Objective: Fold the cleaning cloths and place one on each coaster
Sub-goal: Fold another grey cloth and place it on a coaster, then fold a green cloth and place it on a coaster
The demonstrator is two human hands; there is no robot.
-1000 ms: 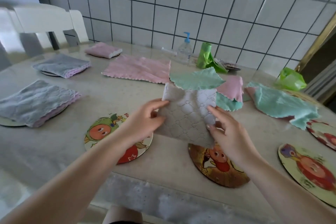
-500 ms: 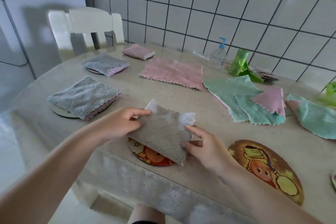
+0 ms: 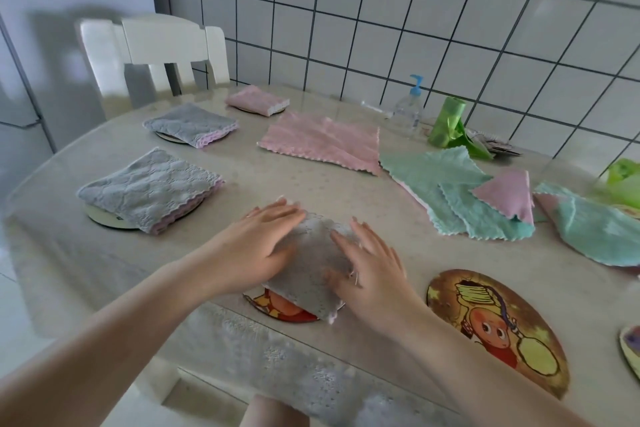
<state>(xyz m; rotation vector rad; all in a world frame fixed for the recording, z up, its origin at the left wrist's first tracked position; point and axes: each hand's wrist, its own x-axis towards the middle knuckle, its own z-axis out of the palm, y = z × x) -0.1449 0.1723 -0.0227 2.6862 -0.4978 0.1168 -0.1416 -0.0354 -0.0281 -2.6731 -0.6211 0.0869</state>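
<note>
- Both hands lay flat, fingers straight, on a folded grey cloth [image 3: 310, 267] at lower centre of the frame; no grip closed, left hand [image 3: 258, 250] and right hand [image 3: 372, 270] pressing down.
- Cloth sat on a picture coaster [image 3: 284, 310], its edge showing beneath.
- Three folded cloths sat on coasters at upper left: two grey [image 3: 147, 189] [image 3: 190, 123], one pink [image 3: 256, 102].
- Step in hand, as judged: smoothing the fourth cloth in place.
- Bare coaster [image 3: 498, 329] at lower right; unfolded pink cloth [image 3: 322, 142] and green cloths [image 3: 450, 191] lay on the surface [image 3: 311, 184] beyond.
- Next move probably calls for lifting off and taking a loose cloth to fold.
</note>
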